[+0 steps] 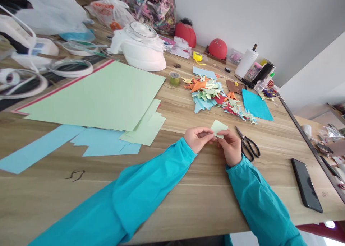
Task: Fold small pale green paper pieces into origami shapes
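Observation:
A small piece of pale green paper is held up off the table between both hands. My left hand pinches its left lower edge between thumb and fingers. On the other side, my right hand grips its lower right part, fingers curled and closed. Just right of that hand lies a pair of black-handled scissors, blades partly apart. Beyond the hands spreads a heap of folded paper pieces in orange, green, blue and red.
Large green sheets lie at left, with smaller green pieces and blue strips near them. A phone rests at right. A thread spool, a turquoise sheet and a white bottle stand or lie farther back.

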Demonstrator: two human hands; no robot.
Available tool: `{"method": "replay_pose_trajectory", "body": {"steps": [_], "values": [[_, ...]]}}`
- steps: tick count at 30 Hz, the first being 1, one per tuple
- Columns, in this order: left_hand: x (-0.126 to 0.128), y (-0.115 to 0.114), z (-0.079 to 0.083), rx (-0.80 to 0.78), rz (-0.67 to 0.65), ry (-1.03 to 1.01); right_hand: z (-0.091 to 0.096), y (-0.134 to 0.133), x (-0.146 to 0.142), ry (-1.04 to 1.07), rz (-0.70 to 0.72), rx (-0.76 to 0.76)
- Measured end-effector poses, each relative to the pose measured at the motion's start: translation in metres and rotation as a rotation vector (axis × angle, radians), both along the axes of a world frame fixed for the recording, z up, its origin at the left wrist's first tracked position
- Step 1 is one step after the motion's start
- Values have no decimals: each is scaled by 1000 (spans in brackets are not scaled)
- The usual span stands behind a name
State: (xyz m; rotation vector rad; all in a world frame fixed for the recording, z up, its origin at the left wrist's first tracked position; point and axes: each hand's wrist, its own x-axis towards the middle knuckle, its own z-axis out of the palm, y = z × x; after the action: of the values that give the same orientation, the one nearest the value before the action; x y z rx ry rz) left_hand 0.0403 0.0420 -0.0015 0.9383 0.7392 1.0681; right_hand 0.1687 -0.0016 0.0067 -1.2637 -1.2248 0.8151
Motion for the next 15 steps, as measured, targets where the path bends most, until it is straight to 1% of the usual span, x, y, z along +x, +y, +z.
{"method": "replay_pose_trajectory", "body": {"steps": [3, 6, 8, 10, 15], "values": [[0, 3, 2, -89, -19, -106, 0, 0, 0, 21, -13, 5], [-1, 5, 4, -153, -81, -103, 0, 0, 0, 24, -9, 8], [-2, 5, 6, -163, -139, -65, 0, 0, 0, 20, -13, 10], [-3, 4, 7, -164, -168, -41, 1, 0, -1, 24, -19, 13], [-4, 2, 8, -146, -160, -7, 0, 0, 0, 58, -13, 15]]}}
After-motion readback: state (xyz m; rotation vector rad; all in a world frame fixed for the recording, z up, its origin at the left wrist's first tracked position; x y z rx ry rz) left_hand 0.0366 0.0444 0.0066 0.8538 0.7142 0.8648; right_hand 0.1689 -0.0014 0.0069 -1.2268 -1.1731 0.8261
